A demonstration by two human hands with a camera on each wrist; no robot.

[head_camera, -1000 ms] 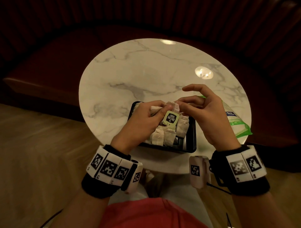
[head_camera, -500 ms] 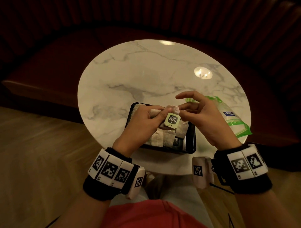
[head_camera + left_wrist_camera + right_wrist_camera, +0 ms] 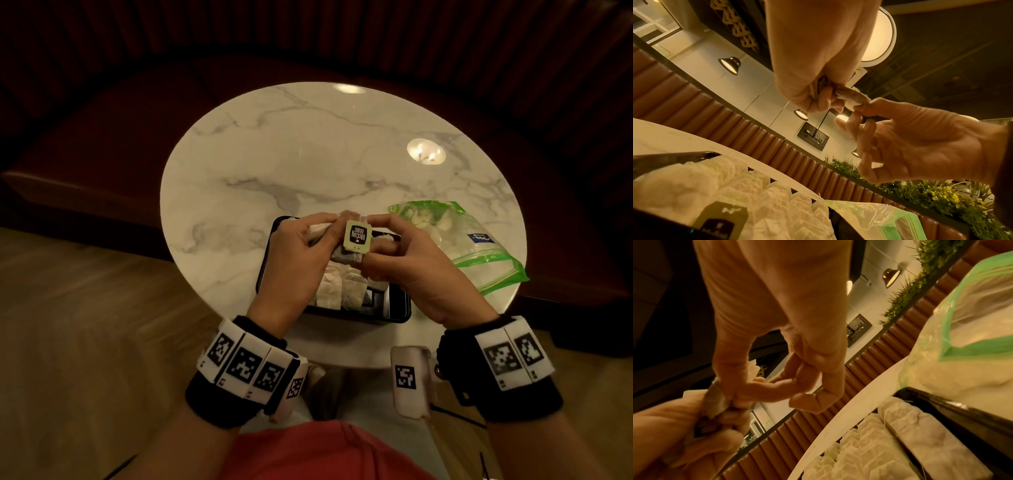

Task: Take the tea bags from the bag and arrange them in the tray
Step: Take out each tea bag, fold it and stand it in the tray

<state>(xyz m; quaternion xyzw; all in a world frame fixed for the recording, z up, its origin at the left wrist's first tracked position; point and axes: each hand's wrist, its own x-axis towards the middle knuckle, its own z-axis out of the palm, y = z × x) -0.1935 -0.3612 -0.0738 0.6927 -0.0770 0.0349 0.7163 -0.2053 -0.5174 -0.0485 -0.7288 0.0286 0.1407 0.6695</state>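
Note:
A white tea bag [image 3: 346,255] with a green paper tag [image 3: 357,236] is held above the black tray [image 3: 399,308]. My left hand [image 3: 329,236] pinches its left side. From the right, my right hand [image 3: 376,233] pinches its top edge, the other fingers curled. In the left wrist view the tea bag [image 3: 856,97] spans both hands. Several tea bags [image 3: 337,291] stand in rows in the tray, which also shows in the right wrist view [image 3: 962,408]. The clear plastic bag [image 3: 476,240] with a green zip lies right of the tray, with tea bags inside.
The tray sits near the front edge of a round marble table [image 3: 308,154]. A dark cushioned bench [image 3: 102,137] curves behind it. Wooden floor [image 3: 85,325] lies to the left. A loose tag [image 3: 723,216] rests on the tea bags in the tray.
My right hand's raised index finger has come down and now pinches the tea bag with the thumb. The tea bag and both hands have risen slightly over the tray.

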